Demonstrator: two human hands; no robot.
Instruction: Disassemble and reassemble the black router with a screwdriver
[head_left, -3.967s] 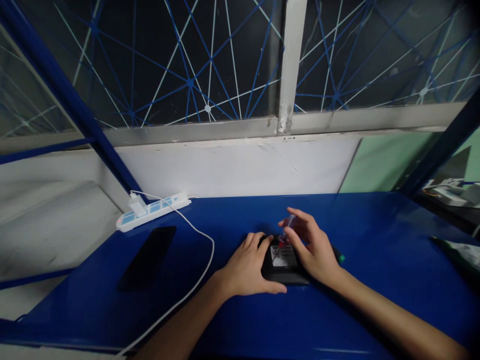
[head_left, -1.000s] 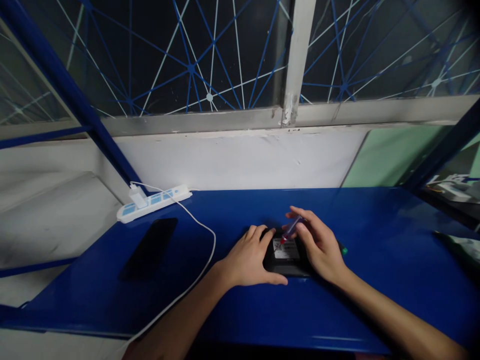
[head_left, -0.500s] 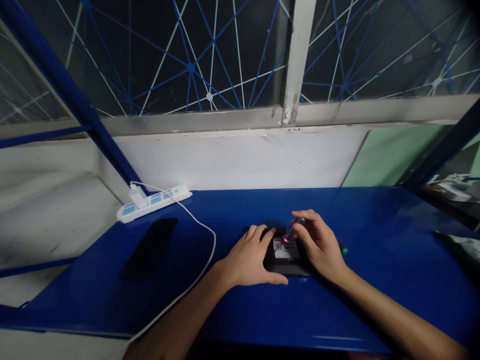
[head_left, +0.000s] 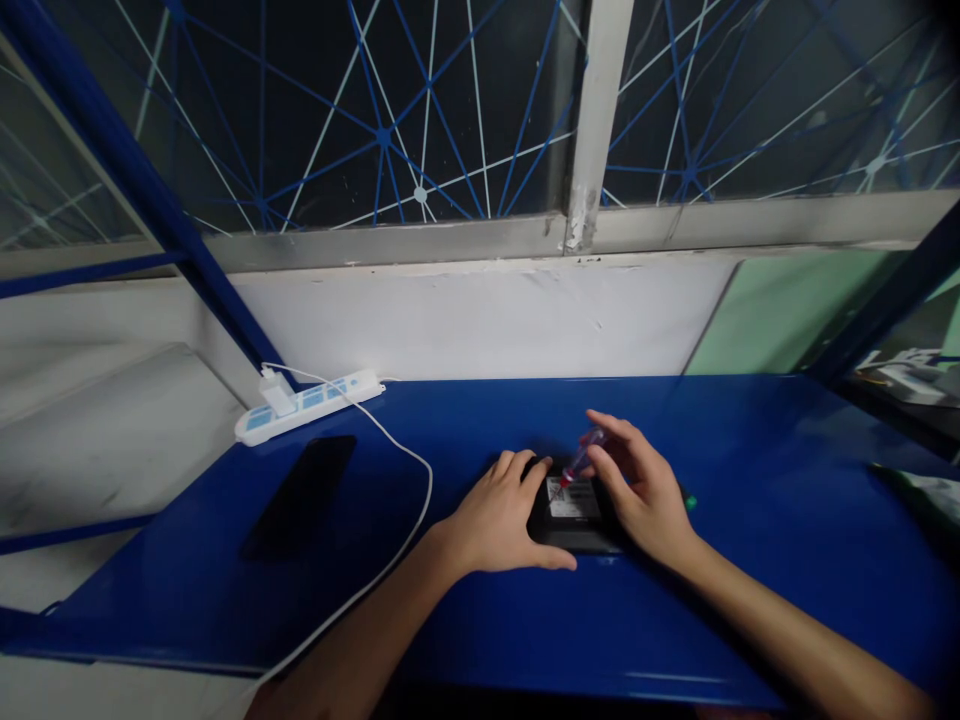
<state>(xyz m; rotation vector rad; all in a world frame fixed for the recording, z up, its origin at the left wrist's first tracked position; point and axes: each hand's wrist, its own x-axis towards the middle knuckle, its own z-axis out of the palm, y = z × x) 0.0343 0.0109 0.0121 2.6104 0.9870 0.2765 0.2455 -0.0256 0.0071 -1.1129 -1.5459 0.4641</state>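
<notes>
A flat black device [head_left: 581, 540] with a white printed label [head_left: 574, 500] lies on the blue table. My left hand [head_left: 499, 515] clasps its left end, thumb along the near edge and fingers at the far edge. In my right hand [head_left: 641, 490] is a screwdriver [head_left: 581, 463] with a see-through purplish handle and a red collar, pinched between thumb and fingers. It leans, its shaft pointing down and left to the label's left side; whether the tip touches a screw is too small to tell. A small green object [head_left: 689, 500] shows partly behind my right hand.
A dark phone-like slab [head_left: 300, 497] lies left on the blue table [head_left: 510, 640]. Behind it is a white power strip [head_left: 311, 405] with a plugged-in charger [head_left: 277, 392]. Its white cable [head_left: 429, 480] curves across the table to my left forearm. Blue posts and a wall bound the back.
My right index finger has lifted slightly and the screwdriver handle has shifted a little. My left hand and the device have stayed in place.
</notes>
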